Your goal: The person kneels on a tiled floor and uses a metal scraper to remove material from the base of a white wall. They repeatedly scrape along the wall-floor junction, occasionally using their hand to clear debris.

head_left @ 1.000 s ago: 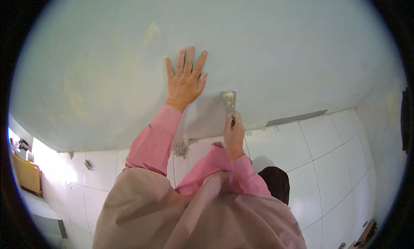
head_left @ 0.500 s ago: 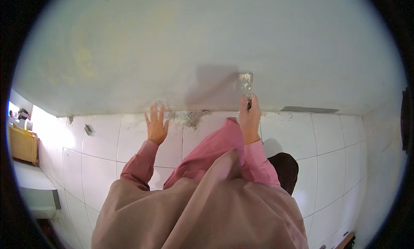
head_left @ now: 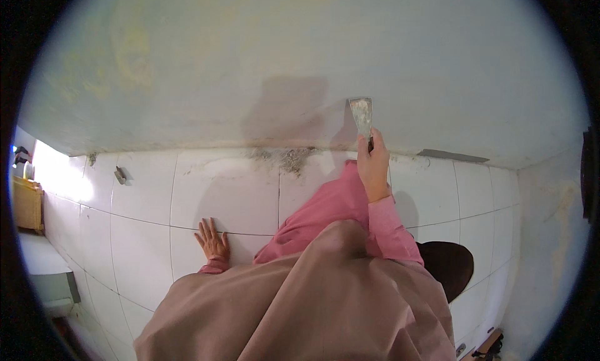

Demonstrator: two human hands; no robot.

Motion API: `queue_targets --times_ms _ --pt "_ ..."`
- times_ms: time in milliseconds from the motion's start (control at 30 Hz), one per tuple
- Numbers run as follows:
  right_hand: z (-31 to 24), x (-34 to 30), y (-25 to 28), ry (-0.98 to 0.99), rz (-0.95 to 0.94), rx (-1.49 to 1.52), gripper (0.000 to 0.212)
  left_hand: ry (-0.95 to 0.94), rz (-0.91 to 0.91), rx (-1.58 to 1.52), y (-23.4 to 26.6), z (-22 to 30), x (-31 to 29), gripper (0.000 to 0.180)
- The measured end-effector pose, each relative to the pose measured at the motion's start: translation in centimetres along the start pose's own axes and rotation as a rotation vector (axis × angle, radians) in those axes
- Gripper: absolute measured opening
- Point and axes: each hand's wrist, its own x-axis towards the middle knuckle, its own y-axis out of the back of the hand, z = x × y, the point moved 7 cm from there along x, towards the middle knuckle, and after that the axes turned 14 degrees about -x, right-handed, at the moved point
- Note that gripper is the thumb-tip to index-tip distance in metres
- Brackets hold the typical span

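Head view, wall surface: pale painted plaster wall fills the far half; a darker damp-looking patch lies left of the tool.
Tiles: white tiled wall below the plaster, on the near side.
Joint: crumbly grey residue sits on the seam above the tiles; judged not yet cleaned off.
Right hand: right hand is raised, fingers wrapped tight round the handle.
Tool: putty knife, blade flat on plaster, right of centre.
Left hand: left hand has fingers spread, palm on a tile, holding nothing.
Progress: seemingly partway; the patch looks worked, the seam remains.
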Motion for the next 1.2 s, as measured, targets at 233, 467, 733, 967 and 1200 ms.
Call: queue_targets --times_ms 233,467,733,967,1200 --pt "-2.3 1.1 -2.7 -0.059 0.074 0.118 0.032 -0.043 0.028 -0.067 0.8 0.5 0.0 0.070" --pt "0.1 -1.5 -2.1 -0.354 0.013 0.410 0.021 -0.057 0.023 -0.063 1.1 0.7 0.0 0.071" --pt "10.7 -5.8 -4.3 -0.562 -0.150 0.282 0.019 -0.038 0.008 -0.067 0.8 0.5 0.0 0.070" --pt "12.9 -12.9 -8.4 -0.645 -0.216 0.461 0.025 -0.038 0.023 -0.051 0.8 0.4 -0.2 0.068" --pt "10.6 -14.6 -11.8 -0.464 -0.411 0.252 0.016 -0.118 0.038 0.010 0.5 -1.4 1.3 0.058"
